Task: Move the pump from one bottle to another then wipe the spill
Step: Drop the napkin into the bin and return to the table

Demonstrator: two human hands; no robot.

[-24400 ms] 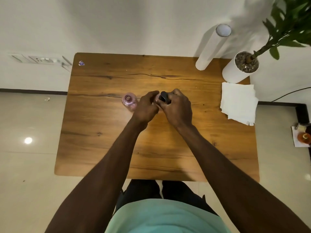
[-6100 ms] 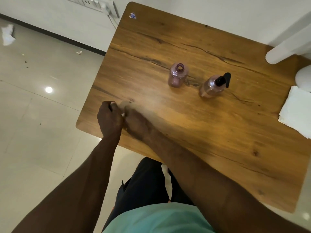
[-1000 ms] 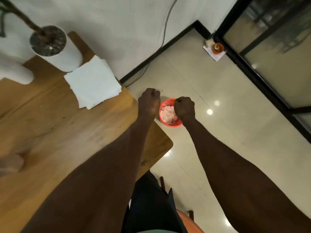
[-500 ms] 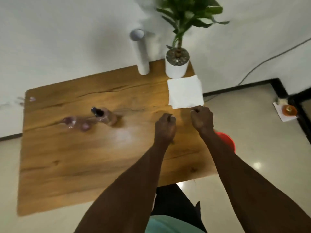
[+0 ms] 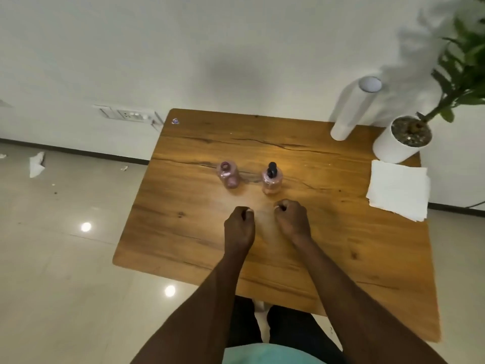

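Note:
Two small clear pink bottles stand upright on the wooden table [image 5: 183, 245]. The left bottle [image 5: 227, 175] has an open neck. The right bottle [image 5: 272, 180] carries the black pump [image 5: 272, 169]. My left hand [image 5: 239, 227] and my right hand [image 5: 292, 219] rest side by side as loose fists on the table just in front of the bottles, apart from them. Neither hand holds anything. No spill is visible on the wood.
A stack of white paper napkins [image 5: 399, 190] lies at the table's right edge. Behind it stand a white potted plant [image 5: 401, 140] and a tall white cylinder [image 5: 351, 111]. Crumpled paper scraps [image 5: 36, 164] lie on the tiled floor at left. A socket strip [image 5: 126, 116] is on the wall.
The view swung back from the red bin on the floor to the table. Both fists moved from the table's right edge to its middle, in front of the bottles.

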